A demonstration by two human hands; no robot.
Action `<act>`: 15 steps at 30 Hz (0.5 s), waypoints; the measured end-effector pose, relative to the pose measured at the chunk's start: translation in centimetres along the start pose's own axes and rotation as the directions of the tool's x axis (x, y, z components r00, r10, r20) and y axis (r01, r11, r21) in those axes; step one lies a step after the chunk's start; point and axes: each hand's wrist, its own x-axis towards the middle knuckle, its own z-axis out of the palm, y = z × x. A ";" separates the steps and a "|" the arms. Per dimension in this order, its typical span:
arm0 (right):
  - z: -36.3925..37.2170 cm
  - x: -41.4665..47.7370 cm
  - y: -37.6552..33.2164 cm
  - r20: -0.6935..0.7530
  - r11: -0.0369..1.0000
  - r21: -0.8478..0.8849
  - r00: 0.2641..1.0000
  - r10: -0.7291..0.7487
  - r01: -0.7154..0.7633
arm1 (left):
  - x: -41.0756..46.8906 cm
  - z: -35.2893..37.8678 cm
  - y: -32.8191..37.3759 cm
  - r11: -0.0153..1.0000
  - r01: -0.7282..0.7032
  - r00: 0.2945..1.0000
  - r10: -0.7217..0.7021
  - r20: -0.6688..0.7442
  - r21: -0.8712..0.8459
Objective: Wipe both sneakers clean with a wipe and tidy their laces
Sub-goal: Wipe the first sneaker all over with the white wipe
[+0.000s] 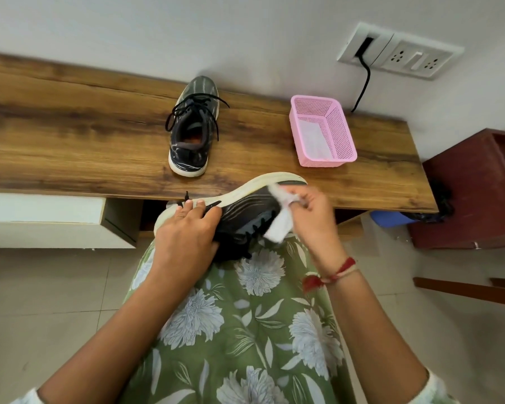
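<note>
here on the lap, left hand (pixel 184 231) curls round the heel end of the dark knit sneaker with the pale sole (pixel 245 204), which is tipped on its side. right hand (pixel 312 212) pinches the crumpled white wipe (pixel 279 225) against the toe side. best bet: brace the shoe, short firm strokes along the sole edge, refold to a fresh face. further out, the second dark sneaker (pixel 191 126) stands upright on the wooden bench (pixel 70 132), black laces (pixel 184 107) loose. to its right, the pink perforated plastic basket (pixel 337 132) holds what looks like one pale sheet (pixel 312 138).

Green floral dress (pixel 245 330), red wrist thread (pixel 331 274)
</note>
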 end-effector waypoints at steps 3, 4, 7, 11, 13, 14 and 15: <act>0.1 2.0 1.9 -0.206 0.852 -0.510 0.945 -0.255 0.119 | -0.2 0.1 0.2 1.000 -0.009 1.000 0.009 0.009 -0.001; 0.5 2.2 2.4 -0.152 0.808 -0.570 0.948 -0.280 0.147 | -0.2 0.1 0.2 1.000 -0.016 1.000 0.016 0.008 -0.002; 1.8 2.1 3.3 -0.095 0.700 -0.695 0.945 -0.312 0.161 | -0.1 0.1 0.3 1.000 -0.019 1.000 0.019 0.010 0.006; 4.0 0.7 3.2 -0.049 0.655 -0.734 0.948 -0.314 0.179 | -0.2 0.2 0.3 1.000 -0.012 1.000 0.012 0.018 0.017; 4.0 0.0 3.2 0.013 0.703 -0.665 0.946 -0.325 0.250 | -0.1 0.0 0.1 1.000 -0.012 1.000 0.012 0.028 0.016; 3.4 0.1 3.2 0.011 0.734 -0.624 0.943 -0.333 0.266 | 0.0 -0.1 0.0 1.000 -0.010 1.000 0.010 0.029 0.017; 2.5 0.6 3.1 -0.014 0.753 -0.607 0.943 -0.332 0.256 | 0.1 -0.2 0.0 1.000 -0.007 1.000 0.007 0.029 0.017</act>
